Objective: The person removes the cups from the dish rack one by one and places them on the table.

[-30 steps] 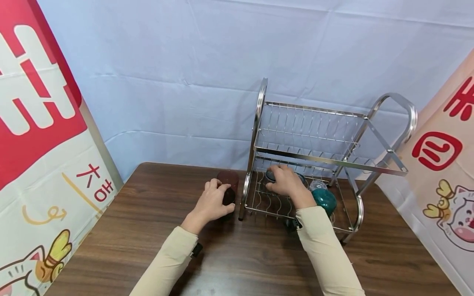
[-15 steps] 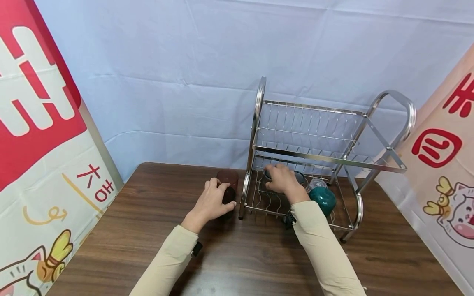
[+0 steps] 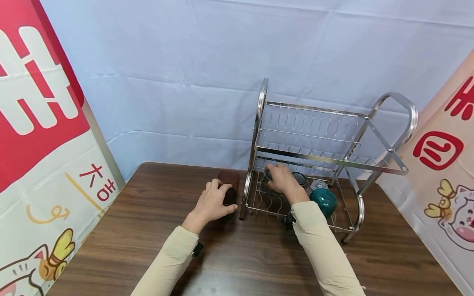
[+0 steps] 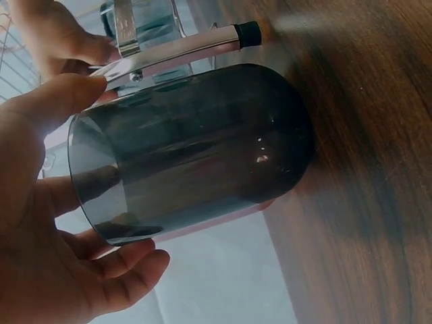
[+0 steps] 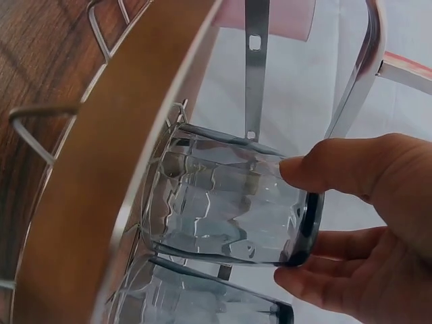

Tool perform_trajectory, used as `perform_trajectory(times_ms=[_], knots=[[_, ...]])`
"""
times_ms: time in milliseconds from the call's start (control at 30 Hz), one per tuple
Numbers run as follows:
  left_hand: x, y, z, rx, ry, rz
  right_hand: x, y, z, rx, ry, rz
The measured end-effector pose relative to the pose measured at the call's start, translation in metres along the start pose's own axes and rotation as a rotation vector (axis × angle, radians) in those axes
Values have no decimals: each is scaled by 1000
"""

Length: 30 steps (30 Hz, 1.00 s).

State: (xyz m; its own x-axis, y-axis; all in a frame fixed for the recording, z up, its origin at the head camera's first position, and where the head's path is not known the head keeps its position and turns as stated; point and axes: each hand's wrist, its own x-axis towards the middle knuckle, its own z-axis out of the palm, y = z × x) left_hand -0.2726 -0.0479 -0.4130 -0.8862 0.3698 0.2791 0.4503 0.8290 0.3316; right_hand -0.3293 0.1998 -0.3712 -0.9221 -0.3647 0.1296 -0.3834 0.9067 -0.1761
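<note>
Left hand (image 3: 210, 202) had a smoky glass (image 4: 202, 148) gripped on the table (image 3: 148, 234), reddish glass (image 3: 228, 176) at that one's 12 o'clock; right hand (image 3: 283, 181) pinched a bluish glass (image 5: 229, 202) low on the rack (image 3: 314, 157), teal cup (image 3: 324, 201) at its 4 o'clock.

Right hand (image 3: 283, 180): shifted slightly leftward | neighbouring glass (image 3: 300, 179): rim more exposed

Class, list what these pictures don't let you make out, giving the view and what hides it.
Head: part of the dark glass, behind the left hand.
Head: much of the ribbed glass, behind the right hand.
Right wrist: part of the neighbouring glass, cut by the bottom edge.
Right wrist: part of the pink glass, cut by the top edge.
</note>
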Motion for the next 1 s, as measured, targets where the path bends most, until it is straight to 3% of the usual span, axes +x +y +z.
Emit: perform_trajectory(times_ms=[400, 567, 733, 1000], knots=[[1, 5, -24, 38, 20, 22, -6, -1, -17, 64, 17, 33], [-2, 6, -25, 41, 14, 29, -10, -4, -20, 69, 23, 57], [-13, 8, -26, 37, 21, 39, -22, -12, -18, 86, 50, 78], [-25, 13, -21, 16, 67, 59, -35, -23, -24, 115, 81, 101]])
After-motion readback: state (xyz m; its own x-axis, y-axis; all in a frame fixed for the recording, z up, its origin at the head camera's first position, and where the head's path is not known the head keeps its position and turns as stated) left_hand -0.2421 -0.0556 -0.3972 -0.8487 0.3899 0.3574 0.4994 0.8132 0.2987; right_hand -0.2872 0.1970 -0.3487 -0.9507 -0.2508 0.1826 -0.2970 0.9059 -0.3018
